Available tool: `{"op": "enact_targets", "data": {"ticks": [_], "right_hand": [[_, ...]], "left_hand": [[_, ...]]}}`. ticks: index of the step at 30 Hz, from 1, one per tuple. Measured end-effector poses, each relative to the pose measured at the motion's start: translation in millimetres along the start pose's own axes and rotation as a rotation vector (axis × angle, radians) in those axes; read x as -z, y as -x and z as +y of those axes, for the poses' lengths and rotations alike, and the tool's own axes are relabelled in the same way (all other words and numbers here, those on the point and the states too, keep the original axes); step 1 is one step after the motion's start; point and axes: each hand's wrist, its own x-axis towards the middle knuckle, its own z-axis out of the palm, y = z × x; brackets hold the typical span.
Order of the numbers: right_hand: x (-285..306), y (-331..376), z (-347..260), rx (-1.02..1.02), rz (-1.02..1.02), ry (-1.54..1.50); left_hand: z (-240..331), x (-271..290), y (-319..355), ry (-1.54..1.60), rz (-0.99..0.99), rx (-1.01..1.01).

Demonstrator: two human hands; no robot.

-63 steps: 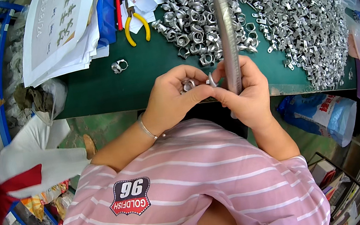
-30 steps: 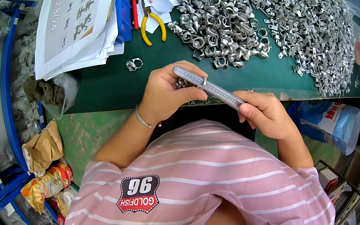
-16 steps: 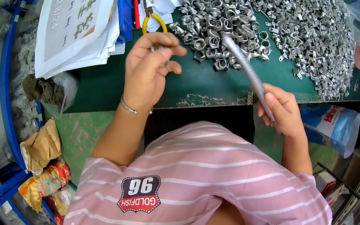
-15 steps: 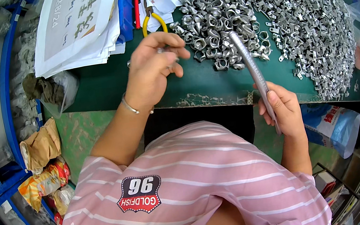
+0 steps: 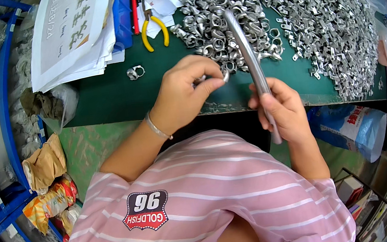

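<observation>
My left hand [image 5: 193, 88] is closed in a pinch on a small silver metal ring [image 5: 226, 76], its shiny edge showing past the fingertips. More silver shows between the curled fingers, too covered to make out. Wrapped round the lower part of a long silver ring mandrel [image 5: 247, 47] is my right hand [image 5: 280, 108]. The mandrel slants up and leftward over the heap of metal rings [image 5: 210, 13], just right of my left hand. A single metal ring [image 5: 135, 72] lies apart on the green table [image 5: 109, 96], left of my left hand.
Yellow-handled pliers [image 5: 154, 31] and a red pen-like stick [image 5: 135, 9] lie beside stacked papers [image 5: 67, 44] and a blue bin [image 5: 123, 16]. A wide heap of small metal tabs [image 5: 328, 15] covers the table's right side. Blue shelving [image 5: 10, 113] stands at left; a blue bag [image 5: 355, 132] at right.
My left hand has moved right and down toward the mandrel, its fingers closing around a ring. The mandrel has shifted left with my right hand. The lone ring now shows fully.
</observation>
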Motion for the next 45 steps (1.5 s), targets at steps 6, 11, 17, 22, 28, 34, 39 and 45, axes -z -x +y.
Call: {"op": "enact_targets", "data": {"ticks": [6,11,17,22,28,34,39,45], "right_hand": [[-19.3,-20.7,-3.0,0.061,0.042,-0.168],[-19.9,-21.3,-3.3,0.054,0.037,-0.193],[-20.8,-20.8,-1.7,0.073,0.05,-0.225],[-21.6,-21.5,-0.4,0.103,0.05,-0.223],[-30.5,-17.7,-3.3,0.111,0.087,-0.192],[-13.0,-10.8,-9.0,0.076,-0.022,-0.068],[-5.3,6.0,-11.6,-0.022,-0.153,0.28],[-1.8,3.7,-24.6,-0.054,-0.255,0.448]], "left_hand": [[10.0,-12.1,12.4,-0.046,-0.052,-0.085],[8.6,-15.1,16.1,0.01,0.072,-0.089],[6.9,-15.1,16.8,0.057,0.122,-0.135],[6.0,-10.8,13.7,-0.086,0.057,-0.207],[-3.2,-11.5,15.8,0.132,-0.06,0.055],[-16.1,9.0,8.4,1.321,-0.066,0.495],[-26.7,22.5,5.2,1.392,-0.073,0.387],[-20.4,35.8,4.9,1.013,-0.097,0.411]]}}
